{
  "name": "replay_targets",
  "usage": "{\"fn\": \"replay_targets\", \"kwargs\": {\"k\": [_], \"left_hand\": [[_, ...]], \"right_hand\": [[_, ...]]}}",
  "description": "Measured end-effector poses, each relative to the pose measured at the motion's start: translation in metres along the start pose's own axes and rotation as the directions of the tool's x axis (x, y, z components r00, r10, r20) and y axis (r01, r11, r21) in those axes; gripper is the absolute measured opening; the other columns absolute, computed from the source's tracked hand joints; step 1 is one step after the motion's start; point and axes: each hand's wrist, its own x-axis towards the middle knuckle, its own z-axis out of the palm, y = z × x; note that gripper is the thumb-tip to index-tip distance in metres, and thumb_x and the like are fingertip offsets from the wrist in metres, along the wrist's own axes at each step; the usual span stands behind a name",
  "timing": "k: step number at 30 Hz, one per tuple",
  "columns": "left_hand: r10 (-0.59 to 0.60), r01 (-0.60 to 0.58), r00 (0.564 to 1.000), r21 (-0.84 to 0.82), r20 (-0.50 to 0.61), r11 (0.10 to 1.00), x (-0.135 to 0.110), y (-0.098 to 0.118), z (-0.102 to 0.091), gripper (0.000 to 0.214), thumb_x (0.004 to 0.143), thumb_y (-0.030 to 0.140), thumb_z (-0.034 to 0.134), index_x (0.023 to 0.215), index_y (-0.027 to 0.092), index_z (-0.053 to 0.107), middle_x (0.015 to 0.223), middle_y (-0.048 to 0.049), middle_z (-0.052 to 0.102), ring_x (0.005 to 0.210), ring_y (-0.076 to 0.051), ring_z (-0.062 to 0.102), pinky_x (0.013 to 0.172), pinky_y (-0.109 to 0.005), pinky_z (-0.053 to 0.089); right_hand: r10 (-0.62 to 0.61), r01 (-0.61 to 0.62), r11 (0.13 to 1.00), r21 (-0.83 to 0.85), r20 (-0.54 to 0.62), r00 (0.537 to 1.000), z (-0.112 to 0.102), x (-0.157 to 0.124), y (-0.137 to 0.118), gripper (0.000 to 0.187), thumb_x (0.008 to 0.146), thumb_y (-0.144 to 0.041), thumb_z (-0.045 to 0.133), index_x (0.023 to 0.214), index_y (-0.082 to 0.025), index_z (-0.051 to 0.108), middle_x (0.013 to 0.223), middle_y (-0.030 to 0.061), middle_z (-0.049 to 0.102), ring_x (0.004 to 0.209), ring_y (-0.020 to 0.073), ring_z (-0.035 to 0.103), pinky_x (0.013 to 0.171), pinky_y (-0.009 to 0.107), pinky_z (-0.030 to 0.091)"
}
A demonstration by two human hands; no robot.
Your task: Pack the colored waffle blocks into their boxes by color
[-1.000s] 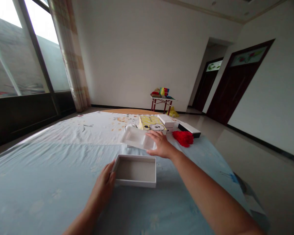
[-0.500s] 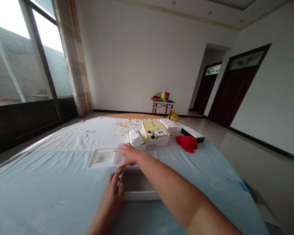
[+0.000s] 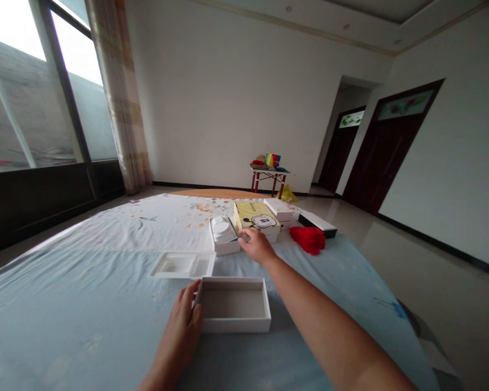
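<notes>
An empty white box (image 3: 234, 304) lies open on the light blue bedsheet (image 3: 85, 320). My left hand (image 3: 183, 323) rests against its left wall, fingers flat and apart. A white moulded tray (image 3: 183, 265) lies on the sheet just beyond it. My right hand (image 3: 256, 244) reaches forward beside a small white box holding white round items (image 3: 224, 234) and in front of a yellow cartoon-printed box (image 3: 256, 218). Its fingers are curled near the small box's right edge; whether they grip anything I cannot make out.
Behind the yellow box are another white box (image 3: 280, 208), a flat black-and-white box (image 3: 317, 224) and a red bundle (image 3: 308, 239). A small red-legged table (image 3: 269, 176) with colourful items stands by the far wall. Windows run along the left; dark doors are at right.
My right hand carried the white tray from the far side to the left, left it on the sheet, and now reaches for the small white box. My left hand stayed at the empty box.
</notes>
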Motion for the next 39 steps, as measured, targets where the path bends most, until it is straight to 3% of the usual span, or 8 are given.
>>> {"fn": "replay_targets", "kwargs": {"k": [3,8,19,29,34,39], "left_hand": [[-0.009,0.009,1.000,0.004,-0.010,1.000,0.001,-0.001,0.001,0.038,0.077,0.027,0.039,0.113,0.020,0.049,0.105,-0.0080,0.057,0.095,-0.022,0.057,0.086,-0.042,0.045],[-0.020,0.020,1.000,0.012,-0.001,1.000,0.001,0.000,0.001,0.039,0.078,0.028,0.037,0.114,0.018,0.048,0.105,-0.0086,0.056,0.096,-0.022,0.056,0.088,-0.041,0.043],[-0.047,0.047,0.998,-0.008,0.041,0.999,0.003,-0.003,0.000,0.041,0.077,0.026,0.038,0.116,0.019,0.049,0.111,-0.0071,0.059,0.103,-0.021,0.055,0.092,-0.040,0.041],[-0.043,0.044,0.999,0.041,-0.018,0.998,0.013,-0.010,-0.007,0.045,0.076,0.028,0.036,0.116,0.014,0.053,0.113,-0.0097,0.062,0.106,-0.022,0.055,0.092,-0.037,0.041],[-0.106,0.113,0.991,0.082,-0.086,0.990,0.022,-0.022,-0.018,0.047,0.078,0.027,0.033,0.119,0.012,0.050,0.114,-0.0125,0.061,0.106,-0.023,0.054,0.092,-0.038,0.040],[-0.170,0.171,0.981,0.007,-0.092,0.985,0.024,-0.023,-0.019,0.046,0.077,0.030,0.036,0.117,0.013,0.053,0.113,-0.0121,0.061,0.104,-0.023,0.056,0.090,-0.038,0.042]], "right_hand": [[0.079,-0.078,0.997,-0.018,0.039,0.996,-0.007,-0.013,0.020,0.022,0.074,-0.022,0.056,0.094,-0.016,0.065,0.090,0.0072,0.066,0.081,0.0165,0.061,0.076,0.028,0.047],[0.122,-0.122,0.992,-0.002,0.128,0.984,0.000,-0.028,0.033,0.023,0.071,-0.023,0.059,0.091,-0.016,0.067,0.085,0.0061,0.069,0.077,0.0159,0.063,0.073,0.026,0.048],[0.149,-0.160,0.987,0.031,0.217,0.965,0.021,-0.024,0.036,0.025,0.073,-0.021,0.056,0.095,-0.016,0.067,0.082,0.0051,0.069,0.075,0.0158,0.063,0.071,0.026,0.048],[0.137,-0.151,0.988,0.044,0.229,0.964,0.018,-0.033,0.037,0.025,0.073,-0.021,0.055,0.095,-0.017,0.067,0.080,0.0038,0.069,0.074,0.0153,0.062,0.071,0.026,0.047],[0.135,-0.154,0.986,0.067,0.231,0.964,0.022,-0.030,0.034,0.024,0.074,-0.022,0.055,0.095,-0.017,0.067,0.082,0.0047,0.069,0.076,0.0159,0.062,0.072,0.027,0.047],[0.109,-0.148,0.981,0.122,0.283,0.953,0.021,-0.034,0.026,0.027,0.077,-0.033,0.055,0.094,-0.016,0.067,0.086,0.0062,0.070,0.079,0.0165,0.063,0.072,0.026,0.047]]}}
